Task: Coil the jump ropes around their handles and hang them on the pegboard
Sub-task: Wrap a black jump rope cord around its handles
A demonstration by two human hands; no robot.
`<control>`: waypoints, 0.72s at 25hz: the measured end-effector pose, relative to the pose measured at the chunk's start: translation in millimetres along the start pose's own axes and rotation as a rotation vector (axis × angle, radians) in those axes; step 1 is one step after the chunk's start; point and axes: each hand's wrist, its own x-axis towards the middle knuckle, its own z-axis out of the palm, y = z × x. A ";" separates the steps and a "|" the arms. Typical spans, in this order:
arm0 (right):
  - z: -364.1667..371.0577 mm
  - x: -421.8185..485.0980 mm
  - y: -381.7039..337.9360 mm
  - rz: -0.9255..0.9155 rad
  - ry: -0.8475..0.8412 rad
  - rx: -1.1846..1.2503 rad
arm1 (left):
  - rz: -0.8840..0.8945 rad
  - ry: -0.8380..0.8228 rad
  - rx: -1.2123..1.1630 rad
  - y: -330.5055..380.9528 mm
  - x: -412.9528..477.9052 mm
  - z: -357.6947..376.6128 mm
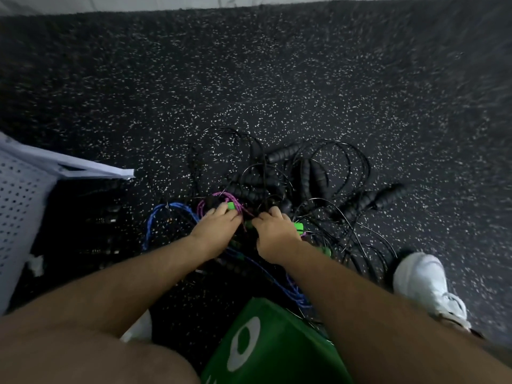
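A person crouches over a tangled pile of jump ropes (277, 189) on a speckled dark floor (277, 79), both hands down in the near side of the heap. The left hand (219, 231) curls its fingers over a green handle (231, 206) wrapped in loops of purple rope (214, 196). The right hand (274, 234), just beside it, has its fingers bent into the tangle; blur hides whether it holds anything, though another green end (298, 226) shows at its outer edge. This looks like the sorting step: one rope being picked out, with no coiling begun. The next move likely calls for pulling the purple rope clear of the thin black cords crossing it, then finding its second handle. Black handles (285, 152) lie beyond the hands, and a blue rope (166, 212) loops to their left. A white perforated panel, probably the pegboard (19, 203), stands at the far left, well apart from the pile.
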 end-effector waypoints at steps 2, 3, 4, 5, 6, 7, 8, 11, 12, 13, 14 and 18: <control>5.8 1.0 -1.4 0.004 0.041 0.064 | 0.030 0.056 -0.045 3.8 4.0 -4.4; 8.7 2.4 -1.8 0.018 0.076 0.146 | 0.063 0.153 -0.088 7.3 3.1 -6.3; 10.8 2.5 -2.8 0.041 0.121 0.291 | 0.093 0.272 -0.152 10.8 1.1 -6.6; 12.3 1.9 -3.0 0.062 0.165 0.504 | 0.117 0.365 -0.230 15.1 -1.1 -7.2; 12.7 1.0 -1.8 0.063 0.223 0.742 | 0.138 0.429 -0.316 18.3 -3.9 -8.4; 11.0 -0.4 -0.4 0.052 0.268 0.945 | 0.150 0.458 -0.401 20.2 -7.8 -12.8; 8.5 -2.3 1.1 0.040 0.287 1.092 | 0.155 0.461 -0.482 20.4 -10.9 -17.4; -0.7 -12.5 1.9 0.078 0.267 1.263 | 0.149 0.480 -0.688 21.0 -21.3 -27.7; -4.2 -17.0 1.5 0.103 0.274 1.305 | 0.142 0.530 -0.751 21.7 -24.7 -28.8; -8.8 -21.7 2.8 0.146 0.290 1.376 | 0.117 0.555 -0.798 21.4 -26.1 -28.2; -15.9 -27.3 4.6 0.185 0.322 1.457 | 0.065 0.515 -0.808 18.5 -25.9 -27.6; -69.9 -53.9 14.7 0.207 0.522 1.604 | -0.219 0.039 -0.493 -12.3 -21.5 -32.1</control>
